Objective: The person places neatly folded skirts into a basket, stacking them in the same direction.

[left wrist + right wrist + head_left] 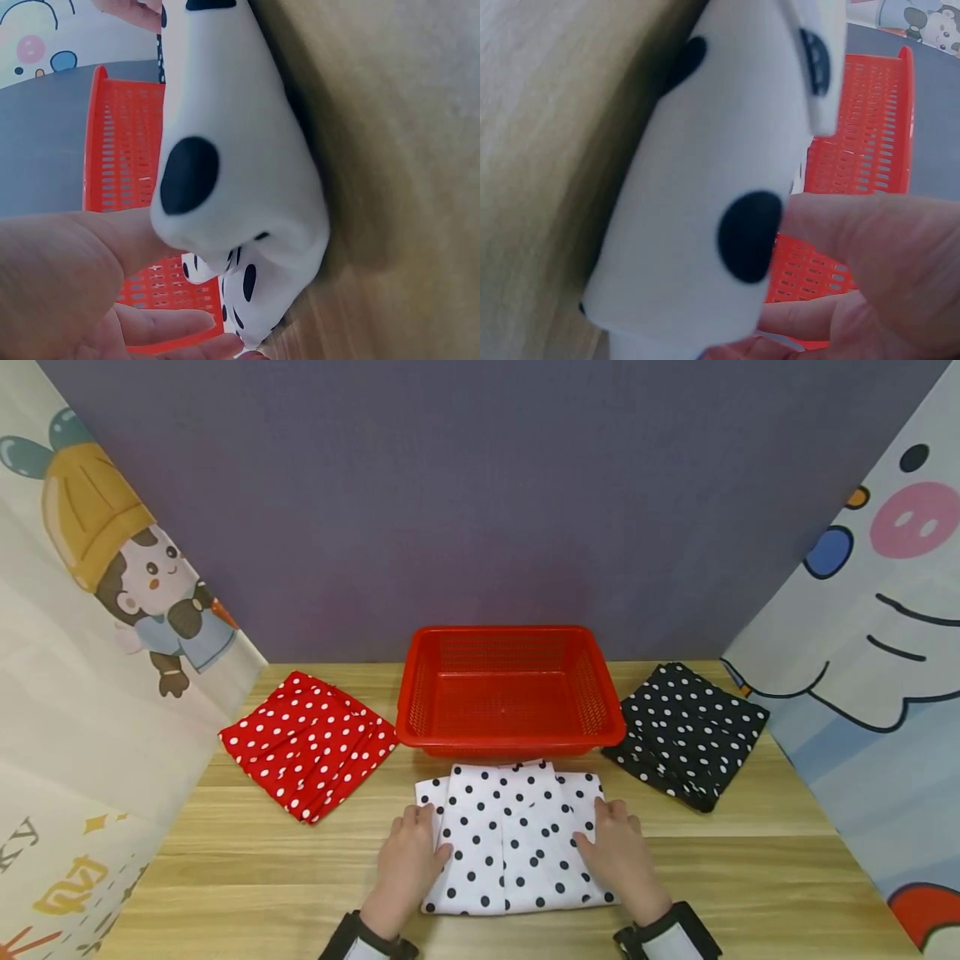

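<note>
A folded white cloth [517, 852] with black dots lies at the front middle of the table, in front of a red basket. My left hand [408, 856] rests on its left edge; in the left wrist view the thumb [135, 236] touches the fabric and the other fingers stretch beside it. On the opposite edge lies my right hand [621, 852], its thumb [814, 221] against the cloth in the right wrist view. That hand's fingertips are partly hidden behind the fabric.
The red plastic basket [510, 747] stands at the table's back, close behind the white cloth. To its left lies a folded red cloth [311, 743] with white dots, to its right a folded black dotted cloth [686, 735]. Printed curtains flank the wooden table [300, 877].
</note>
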Tool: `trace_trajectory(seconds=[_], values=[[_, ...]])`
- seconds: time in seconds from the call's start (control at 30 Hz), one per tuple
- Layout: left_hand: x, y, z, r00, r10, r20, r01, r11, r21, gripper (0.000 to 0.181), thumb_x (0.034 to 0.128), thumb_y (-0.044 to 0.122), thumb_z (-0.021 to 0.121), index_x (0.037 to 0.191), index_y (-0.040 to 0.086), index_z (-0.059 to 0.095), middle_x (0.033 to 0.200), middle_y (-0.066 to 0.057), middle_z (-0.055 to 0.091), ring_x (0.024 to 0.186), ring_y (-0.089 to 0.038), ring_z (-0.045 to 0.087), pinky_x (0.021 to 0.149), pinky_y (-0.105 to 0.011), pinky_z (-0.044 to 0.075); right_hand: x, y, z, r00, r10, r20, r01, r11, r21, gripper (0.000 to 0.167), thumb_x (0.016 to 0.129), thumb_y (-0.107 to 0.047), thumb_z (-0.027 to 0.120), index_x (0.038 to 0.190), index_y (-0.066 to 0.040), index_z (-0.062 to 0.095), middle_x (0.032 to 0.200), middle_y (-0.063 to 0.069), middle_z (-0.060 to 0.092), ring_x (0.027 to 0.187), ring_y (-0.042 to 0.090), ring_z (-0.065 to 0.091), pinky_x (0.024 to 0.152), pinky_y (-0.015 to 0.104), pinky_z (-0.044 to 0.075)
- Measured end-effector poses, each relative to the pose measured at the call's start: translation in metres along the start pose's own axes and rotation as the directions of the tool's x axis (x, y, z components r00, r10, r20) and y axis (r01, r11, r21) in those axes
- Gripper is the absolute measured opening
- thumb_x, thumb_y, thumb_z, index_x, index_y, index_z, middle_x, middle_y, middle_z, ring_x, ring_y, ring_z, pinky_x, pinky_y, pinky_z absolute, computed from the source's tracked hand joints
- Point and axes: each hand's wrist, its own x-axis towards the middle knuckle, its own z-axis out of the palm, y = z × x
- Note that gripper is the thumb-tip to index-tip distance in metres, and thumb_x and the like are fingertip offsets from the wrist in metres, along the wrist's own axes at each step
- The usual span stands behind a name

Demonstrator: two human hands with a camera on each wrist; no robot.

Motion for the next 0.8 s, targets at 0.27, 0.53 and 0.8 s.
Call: trace_trajectory(seconds=[0.27, 0.53, 0.8], values=[[0.012, 0.001, 0.0, 0.998, -0.051, 0.047, 0.054, 0.997, -0.056, 0.064, 0.0666, 0.027, 0.081, 0.115, -0.005, 0.055, 0.103, -0.021, 0.055, 0.079, -0.026, 0.056, 0.066, -0.038, 0.052, 0.006, 0.001, 0.0, 0.999, 0.008, 0.031, -0.008, 1.0, -0.002, 0.066, 0.081, -0.027, 0.066, 0.127, 0.014, 0.042, 0.119, 0.031, 0.043, 0.091, 0.039, 0.051, 0.076, 0.049, 0.05], [0.018, 0.002, 0.002, 0.995, -0.084, 0.059, 0.091, 0.989, -0.119, 0.07, 0.0613, 0.019, 0.082, 0.117, -0.01, 0.053, 0.104, -0.025, 0.051, 0.076, -0.028, 0.053, 0.065, -0.04, 0.05, 0.011, 0.001, 0.002, 0.999, 0.028, 0.03, -0.028, 1.0, 0.004, 0.066, 0.08, -0.026, 0.067, 0.123, 0.017, 0.043, 0.112, 0.031, 0.045, 0.085, 0.038, 0.051, 0.072, 0.046, 0.051], [0.021, 0.008, 0.003, 0.996, -0.07, 0.055, 0.075, 0.993, -0.093, 0.06, 0.0615, 0.012, 0.081, 0.109, -0.013, 0.054, 0.092, -0.022, 0.049, 0.064, -0.022, 0.048, 0.054, -0.031, 0.045, 0.013, 0.002, 0.008, 1.0, 0.016, 0.021, -0.017, 0.999, 0.031, 0.059, 0.081, -0.021, 0.066, 0.118, 0.02, 0.045, 0.105, 0.03, 0.044, 0.076, 0.032, 0.05, 0.065, 0.041, 0.05]])
